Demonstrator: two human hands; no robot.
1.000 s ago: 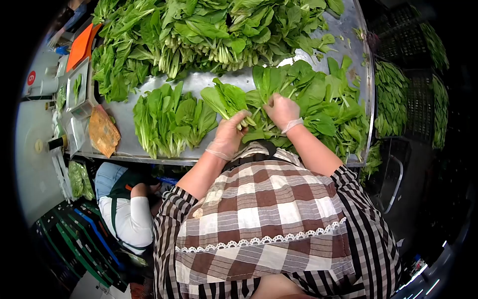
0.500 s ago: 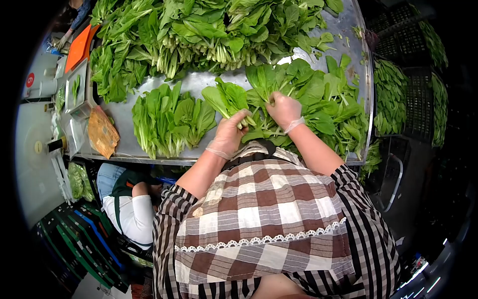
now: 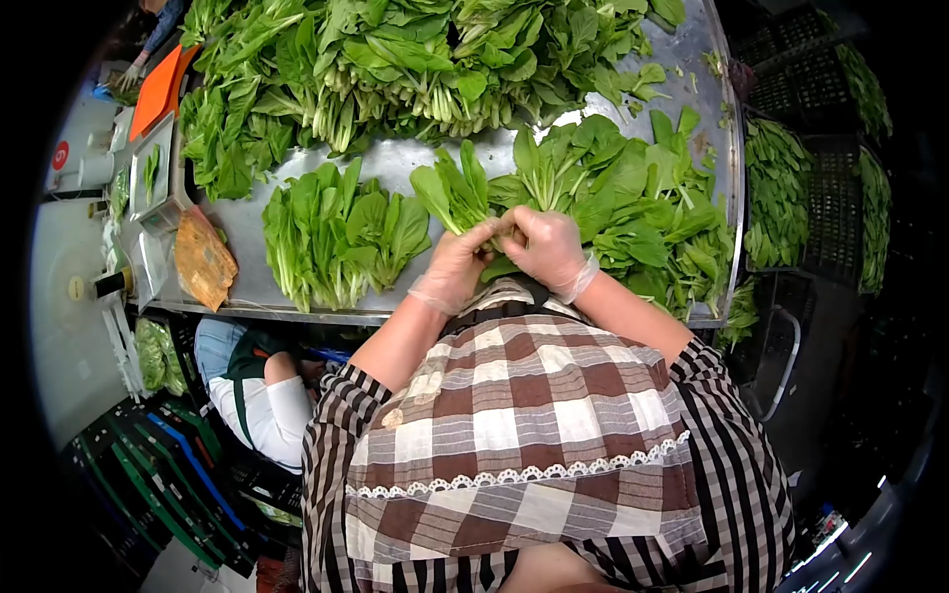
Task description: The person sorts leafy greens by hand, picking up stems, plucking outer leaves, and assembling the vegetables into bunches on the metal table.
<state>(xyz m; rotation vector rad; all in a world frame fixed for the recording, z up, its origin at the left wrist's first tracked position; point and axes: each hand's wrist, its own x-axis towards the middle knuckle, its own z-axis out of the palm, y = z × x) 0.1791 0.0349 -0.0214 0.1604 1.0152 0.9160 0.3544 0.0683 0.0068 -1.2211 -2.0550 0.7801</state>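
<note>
My left hand [image 3: 458, 265], in a clear glove, is closed round the lower stems of a small bunch of leafy greens [image 3: 451, 190], leaves pointing away from me. My right hand [image 3: 545, 247], also gloved, is closed at the stem ends, touching or nearly touching my left fingers. What its fingertips pinch is hidden. Loose greens [image 3: 643, 198] lie spread to the right of my hands. Left of them, a neat row of greens [image 3: 336, 237] rests on the metal table [image 3: 395, 168], stems towards me.
A large heap of greens [image 3: 395, 69] covers the table's far side. At the left are a scale [image 3: 158, 178], an orange board [image 3: 155, 94] and a brown slab [image 3: 203, 259]. A person [image 3: 259, 395] is below the left edge. Filled crates [image 3: 776, 193] stand right.
My right hand has moved left and towards me, from the loose greens to the stems by my left hand. The bunch in my left hand looks more upright. The person below has shifted slightly.
</note>
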